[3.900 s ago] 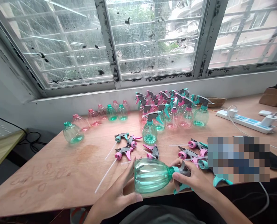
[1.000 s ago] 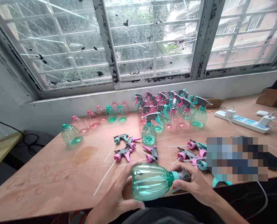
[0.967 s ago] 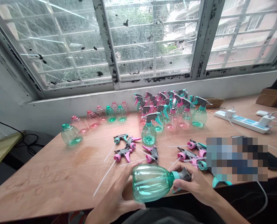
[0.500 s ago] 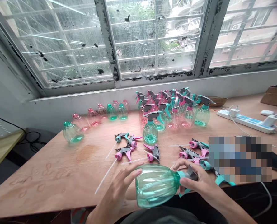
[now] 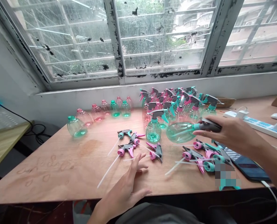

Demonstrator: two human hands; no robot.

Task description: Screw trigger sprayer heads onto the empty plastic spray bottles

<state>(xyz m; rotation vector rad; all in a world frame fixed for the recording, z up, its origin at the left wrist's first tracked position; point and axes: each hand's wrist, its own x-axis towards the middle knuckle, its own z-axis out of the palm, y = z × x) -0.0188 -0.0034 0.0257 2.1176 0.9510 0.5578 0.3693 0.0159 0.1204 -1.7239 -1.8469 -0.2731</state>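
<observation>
Gripping the bottle (image 5: 180,132) by its grey top, the fingers of our right hand (image 5: 232,132) are wrapped around it. Green and tipped almost level, the bottle is right of the tabletop's middle, in front of the spray bottles (image 5: 179,109) crowded at the back edge; whether it touches the wood we cannot tell. Our left hand (image 5: 129,183) is open over the front edge, fingers spread apart.

The tabletop (image 5: 66,168) before us is pale brown wood, marked with ring stains and a darker patch toward the left edge. Open bottles (image 5: 97,113), green and pink, run from the left edge to the back edge. Loose heads (image 5: 130,146) lie just beyond our left hand, with more toward the front edge at right. Beside those we see a phone (image 5: 248,165) with a white cable plugged in, and farther back a power strip (image 5: 260,123).

Behind the back edge a white wall (image 5: 10,56) holds a barred window (image 5: 161,37), its frame patched with black; through the dirty panes we make out greenery and a building. Past the left edge, a black cable coils beside a lower board (image 5: 10,140).
</observation>
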